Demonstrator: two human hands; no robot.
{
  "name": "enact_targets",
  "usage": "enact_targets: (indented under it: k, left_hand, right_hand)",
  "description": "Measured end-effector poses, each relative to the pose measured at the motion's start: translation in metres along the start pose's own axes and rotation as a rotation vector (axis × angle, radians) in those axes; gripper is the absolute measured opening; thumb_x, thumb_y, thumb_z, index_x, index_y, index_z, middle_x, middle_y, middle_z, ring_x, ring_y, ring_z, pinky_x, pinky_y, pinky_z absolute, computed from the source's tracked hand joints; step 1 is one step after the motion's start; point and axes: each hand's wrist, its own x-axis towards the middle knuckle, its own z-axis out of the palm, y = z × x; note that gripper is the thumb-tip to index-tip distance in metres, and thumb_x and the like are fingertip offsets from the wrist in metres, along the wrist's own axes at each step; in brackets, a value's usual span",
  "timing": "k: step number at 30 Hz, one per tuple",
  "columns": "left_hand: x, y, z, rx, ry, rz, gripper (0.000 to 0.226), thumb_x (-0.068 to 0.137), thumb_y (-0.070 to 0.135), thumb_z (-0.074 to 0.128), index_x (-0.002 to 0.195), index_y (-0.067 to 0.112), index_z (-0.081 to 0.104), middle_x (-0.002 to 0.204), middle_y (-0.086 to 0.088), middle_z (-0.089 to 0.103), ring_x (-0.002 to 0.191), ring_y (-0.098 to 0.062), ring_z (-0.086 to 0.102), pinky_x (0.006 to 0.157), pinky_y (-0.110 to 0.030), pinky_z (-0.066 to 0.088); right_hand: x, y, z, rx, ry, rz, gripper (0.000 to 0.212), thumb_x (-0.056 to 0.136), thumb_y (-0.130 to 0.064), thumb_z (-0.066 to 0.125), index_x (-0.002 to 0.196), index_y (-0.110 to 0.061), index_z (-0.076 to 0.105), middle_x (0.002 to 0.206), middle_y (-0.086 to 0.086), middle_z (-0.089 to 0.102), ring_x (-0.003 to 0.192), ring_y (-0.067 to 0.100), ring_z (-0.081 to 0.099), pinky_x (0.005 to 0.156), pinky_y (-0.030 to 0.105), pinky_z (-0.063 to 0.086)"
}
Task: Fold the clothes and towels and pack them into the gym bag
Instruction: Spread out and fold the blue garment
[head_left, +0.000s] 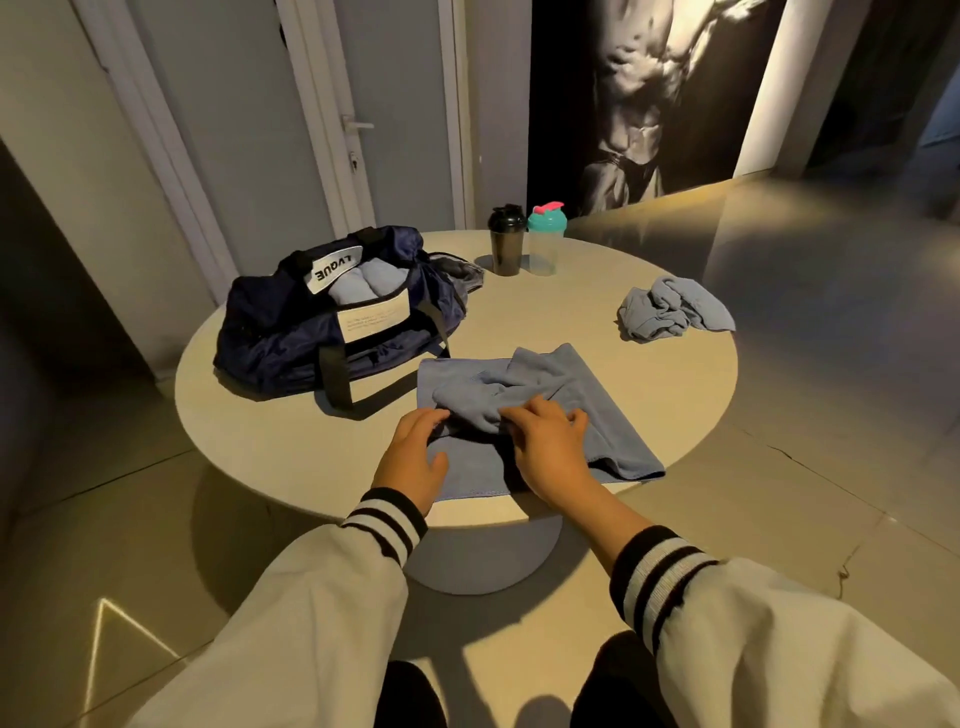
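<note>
A blue towel (602, 415) lies partly spread on the near side of the round table (519, 322), with a bunched fold across its middle. My left hand (413, 457) rests on the towel's near left part, fingers loosely bent. My right hand (550, 447) lies on the bunched fold, fingertips touching the cloth. The navy gym bag (291, 332) stands open at the left of the table with two rolled pale blue cloths (363, 283) inside. A second crumpled blue cloth (670, 309) sits at the table's right edge.
A black shaker bottle (506, 241) and a clear shaker with a teal lid (545, 239) stand at the table's far side. Behind the table are a white door (374, 104) and a dark wall poster (654, 93). Tiled floor surrounds the table's pedestal.
</note>
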Motion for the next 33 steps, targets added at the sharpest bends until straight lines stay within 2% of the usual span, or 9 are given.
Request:
enact_targets:
  k: [2, 4, 8, 10, 13, 19, 23, 28, 33]
  left_hand:
    - [-0.008, -0.010, -0.004, 0.087, 0.011, 0.001, 0.046, 0.095, 0.012, 0.060, 0.139, 0.022, 0.051, 0.143, -0.001, 0.046, 0.127, -0.021, 0.047, 0.108, -0.033, 0.041]
    - [-0.014, -0.013, -0.005, 0.194, 0.071, -0.031, 0.041, 0.095, 0.021, 0.062, 0.135, 0.026, 0.053, 0.139, 0.000, 0.049, 0.126, -0.023, 0.041, 0.105, -0.038, 0.041]
    - [-0.020, -0.014, -0.006, 0.160, 0.065, -0.044, 0.039, 0.098, 0.027, 0.058, 0.136, 0.029, 0.052, 0.125, 0.003, 0.060, 0.118, -0.021, 0.047, 0.102, -0.042, 0.046]
    - [-0.023, -0.016, -0.008, 0.098, 0.027, -0.058, 0.044, 0.098, 0.025, 0.058, 0.140, 0.030, 0.047, 0.116, 0.008, 0.061, 0.118, -0.019, 0.051, 0.102, -0.042, 0.047]
    - [-0.027, -0.021, -0.010, 0.062, 0.014, -0.093, 0.054, 0.099, 0.026, 0.059, 0.148, 0.033, 0.039, 0.123, 0.010, 0.061, 0.121, -0.015, 0.050, 0.101, -0.036, 0.047]
    - [-0.025, -0.020, -0.009, 0.119, -0.007, -0.066, 0.054, 0.100, 0.024, 0.055, 0.151, 0.030, 0.038, 0.135, 0.002, 0.057, 0.128, -0.019, 0.046, 0.110, -0.040, 0.042]
    - [-0.023, -0.019, -0.007, 0.207, -0.041, -0.033, 0.052, 0.100, 0.016, 0.046, 0.149, 0.031, 0.041, 0.145, 0.001, 0.049, 0.134, -0.019, 0.038, 0.115, -0.037, 0.034]
    - [-0.021, -0.018, -0.006, 0.143, -0.022, -0.128, 0.054, 0.099, 0.008, 0.043, 0.147, 0.032, 0.042, 0.139, -0.005, 0.052, 0.128, -0.025, 0.045, 0.108, -0.042, 0.043]
    - [-0.021, -0.018, -0.010, 0.013, -0.008, -0.172, 0.058, 0.097, -0.001, 0.038, 0.146, 0.027, 0.046, 0.144, -0.008, 0.047, 0.132, -0.028, 0.046, 0.112, -0.045, 0.041]
  right_hand:
    - [-0.001, -0.007, 0.004, -0.026, 0.049, 0.005, 0.031, 0.090, -0.012, 0.060, 0.118, -0.024, 0.068, 0.107, 0.006, 0.054, 0.107, 0.032, 0.048, 0.090, 0.047, 0.027]
    - [-0.004, -0.017, 0.011, -0.060, 0.073, -0.003, 0.031, 0.090, -0.027, 0.064, 0.120, -0.025, 0.066, 0.123, 0.009, 0.054, 0.118, 0.032, 0.046, 0.094, 0.049, 0.030]
    - [-0.011, -0.035, 0.020, -0.094, -0.123, -0.168, 0.033, 0.095, -0.045, 0.055, 0.125, -0.032, 0.060, 0.116, -0.001, 0.056, 0.117, 0.024, 0.045, 0.091, 0.043, 0.024]
    - [-0.013, -0.038, 0.024, -0.107, -0.157, -0.161, 0.027, 0.099, -0.040, 0.052, 0.124, -0.035, 0.063, 0.107, -0.003, 0.057, 0.112, 0.022, 0.047, 0.085, 0.039, 0.020]
    - [-0.012, -0.043, 0.026, -0.007, -0.119, -0.008, 0.027, 0.102, -0.023, 0.051, 0.118, -0.032, 0.070, 0.102, 0.000, 0.060, 0.110, 0.026, 0.048, 0.078, 0.036, 0.018]
    - [0.002, -0.044, 0.020, 0.342, -0.090, 0.137, 0.027, 0.102, -0.015, 0.051, 0.121, -0.023, 0.068, 0.123, 0.010, 0.062, 0.111, 0.029, 0.058, 0.097, 0.049, 0.046]
    - [-0.007, -0.046, 0.031, 0.133, -0.232, 0.082, 0.028, 0.101, -0.032, 0.053, 0.127, -0.035, 0.063, 0.121, 0.004, 0.056, 0.117, 0.026, 0.048, 0.093, 0.040, 0.034]
    - [-0.016, -0.061, 0.040, -0.068, -0.124, 0.093, 0.033, 0.102, -0.043, 0.043, 0.128, -0.032, 0.059, 0.120, 0.001, 0.054, 0.119, 0.026, 0.044, 0.092, 0.044, 0.027]
    - [-0.010, -0.080, 0.047, -0.075, -0.096, 0.055, 0.034, 0.105, -0.036, 0.037, 0.130, -0.028, 0.058, 0.113, 0.002, 0.055, 0.111, 0.026, 0.043, 0.089, 0.042, 0.026]
